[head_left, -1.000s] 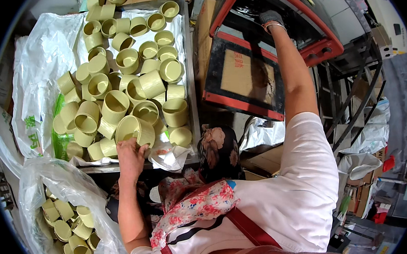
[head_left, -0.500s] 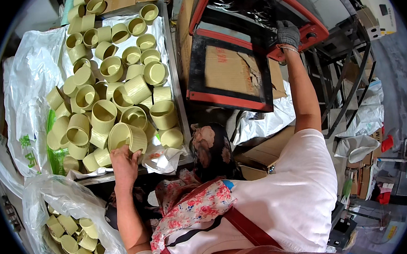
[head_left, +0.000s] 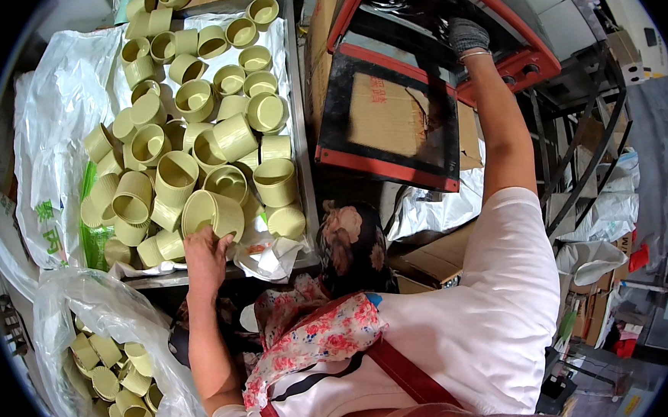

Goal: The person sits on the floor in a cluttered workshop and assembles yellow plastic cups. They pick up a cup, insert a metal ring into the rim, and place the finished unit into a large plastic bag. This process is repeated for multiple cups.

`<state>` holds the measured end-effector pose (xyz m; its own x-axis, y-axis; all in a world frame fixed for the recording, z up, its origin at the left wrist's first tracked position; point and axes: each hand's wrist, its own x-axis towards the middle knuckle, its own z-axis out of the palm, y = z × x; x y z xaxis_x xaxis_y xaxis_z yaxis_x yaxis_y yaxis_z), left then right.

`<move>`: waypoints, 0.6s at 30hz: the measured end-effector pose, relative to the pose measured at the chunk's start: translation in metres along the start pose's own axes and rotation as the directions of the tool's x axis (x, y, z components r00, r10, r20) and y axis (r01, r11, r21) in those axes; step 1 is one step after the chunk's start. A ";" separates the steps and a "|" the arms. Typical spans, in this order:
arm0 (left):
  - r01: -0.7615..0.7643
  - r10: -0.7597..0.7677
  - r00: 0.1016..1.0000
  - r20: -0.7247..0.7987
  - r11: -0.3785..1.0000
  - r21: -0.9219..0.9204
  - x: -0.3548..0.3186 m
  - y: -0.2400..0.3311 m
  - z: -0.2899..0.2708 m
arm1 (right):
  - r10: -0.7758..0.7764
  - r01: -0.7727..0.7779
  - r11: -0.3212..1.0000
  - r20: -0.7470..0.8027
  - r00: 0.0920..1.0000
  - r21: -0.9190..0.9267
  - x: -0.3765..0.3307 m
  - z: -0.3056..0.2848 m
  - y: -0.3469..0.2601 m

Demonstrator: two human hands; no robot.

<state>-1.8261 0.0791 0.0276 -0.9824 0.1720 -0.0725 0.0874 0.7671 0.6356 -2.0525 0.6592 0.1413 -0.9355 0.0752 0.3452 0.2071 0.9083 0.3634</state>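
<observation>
Cups (head_left: pixel 192 141) fill most of what I see from the head camera: pale yellow-green ribbed plastic cups heaped on a tray (head_left: pixel 299 126) lined with a clear plastic sheet (head_left: pixel 59 95). I see the left hand (head_left: pixel 205 254) at the near edge of the heap, fingers curled around the front cup (head_left: pixel 212 212), which lies on its side with its open mouth toward the left. More of the same cups sit in a clear plastic bag (head_left: pixel 88 308) below the tray, at lower left. I see the right hand (head_left: pixel 467 34), in a grey glove, stretched up and resting on the top edge of the open oven door (head_left: pixel 390 121), a black glass panel in a red frame; I cannot tell whether its fingers close on the edge. A flowered cloth (head_left: pixel 311 332) hangs over the white shirt (head_left: pixel 478 314) near the bottom of the view
</observation>
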 end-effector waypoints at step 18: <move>-0.035 0.035 0.999 -0.021 0.999 -0.002 0.000 0.003 0.000 | 0.038 -0.059 0.992 0.179 0.983 0.115 0.020 0.017 0.025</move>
<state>-1.8261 0.0816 0.0300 -0.9820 0.1857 -0.0335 0.1218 0.7591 0.6394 -2.0704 0.6907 0.1430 -0.9630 0.1821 0.1986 0.2280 0.9435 0.2406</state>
